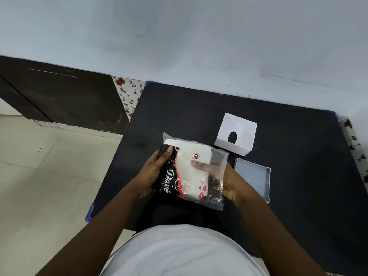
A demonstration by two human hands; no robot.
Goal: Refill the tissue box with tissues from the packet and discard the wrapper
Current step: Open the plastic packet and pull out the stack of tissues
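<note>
Both my hands hold a packet of tissues (194, 172) above the near part of the black table (298, 176). The wrapper is clear plastic with a black and red printed band; white tissues show inside. My left hand (154, 173) grips the printed left side, thumb on top. My right hand (225, 176) holds the right side, its thumb pressed onto the clear plastic. Beyond the packet the white tissue box (236, 134) lies upside down, its oval slot visible inside. Its grey base tray (253, 178) lies apart, to the right of my right hand.
A dark cabinet (59, 96) stands to the left against the pale wall. Floral-patterned strips (130, 94) show beside the table's left and right edges. Pale floor tiles (49, 166) lie to the left of the table. My white shirt fills the bottom of the view.
</note>
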